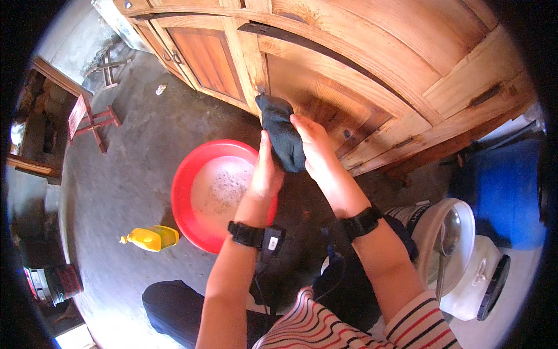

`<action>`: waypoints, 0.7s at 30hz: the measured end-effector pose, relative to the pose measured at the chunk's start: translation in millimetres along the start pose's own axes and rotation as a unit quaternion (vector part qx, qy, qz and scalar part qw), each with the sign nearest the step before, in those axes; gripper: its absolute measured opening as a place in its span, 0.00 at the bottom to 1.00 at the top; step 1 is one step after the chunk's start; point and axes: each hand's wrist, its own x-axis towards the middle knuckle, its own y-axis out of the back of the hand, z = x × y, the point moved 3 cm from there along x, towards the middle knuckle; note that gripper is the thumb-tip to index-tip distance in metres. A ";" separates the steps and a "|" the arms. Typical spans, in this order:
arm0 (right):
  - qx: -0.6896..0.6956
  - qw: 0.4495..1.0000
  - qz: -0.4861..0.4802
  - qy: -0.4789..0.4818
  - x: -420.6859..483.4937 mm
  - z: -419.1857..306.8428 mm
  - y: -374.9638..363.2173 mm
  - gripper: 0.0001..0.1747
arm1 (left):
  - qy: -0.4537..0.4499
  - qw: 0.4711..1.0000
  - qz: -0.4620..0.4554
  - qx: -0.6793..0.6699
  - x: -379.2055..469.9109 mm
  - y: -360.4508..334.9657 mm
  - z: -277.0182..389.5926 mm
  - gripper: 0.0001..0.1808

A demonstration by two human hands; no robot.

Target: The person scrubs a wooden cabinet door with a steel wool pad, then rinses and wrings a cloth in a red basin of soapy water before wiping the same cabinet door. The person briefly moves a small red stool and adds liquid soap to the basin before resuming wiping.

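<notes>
A dark, folded piece of cloth is held up between both hands, in front of the wooden cabinet. My left hand grips its lower left side, and my right hand presses on its right side with the thumb near its upper part. Below and to the left of the cloth, a red plastic basin stands on the floor, holding cloudy, sudsy water. Beside the basin lies a yellow squeeze bottle. Each wrist wears a black strap with a device.
A wooden cabinet spans the top. At the right stand a blue barrel, a white bucket with a ladle inside and a white container with a black lid. A reddish folding stool and a black bucket are at the left.
</notes>
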 end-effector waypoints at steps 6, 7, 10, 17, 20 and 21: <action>-0.456 0.872 0.052 0.173 8.7 -15.3 27.7 0.14 | -0.052 0.986 0.063 -0.145 7.1 -27.9 -24.5 0.20; -0.402 0.891 0.068 0.200 11.0 -17.7 35.6 0.14 | -0.053 0.988 0.088 -0.116 9.3 -26.0 -29.1 0.20; -0.212 0.948 0.067 0.226 9.9 -34.4 39.6 0.14 | -0.090 0.985 0.144 -0.021 20.6 -4.6 -36.6 0.22; -0.132 0.932 0.073 0.329 -22.7 -108.2 27.7 0.11 | -0.435 0.680 0.196 0.557 85.1 -28.7 23.4 0.33; -0.134 0.917 0.081 0.366 -27.9 -118.4 31.6 0.11 | -0.384 0.686 0.188 0.589 91.1 -61.9 32.5 0.32; -0.152 0.908 0.087 0.380 -28.7 -123.9 34.5 0.11 | -0.374 0.696 0.181 0.585 86.6 -76.2 33.0 0.32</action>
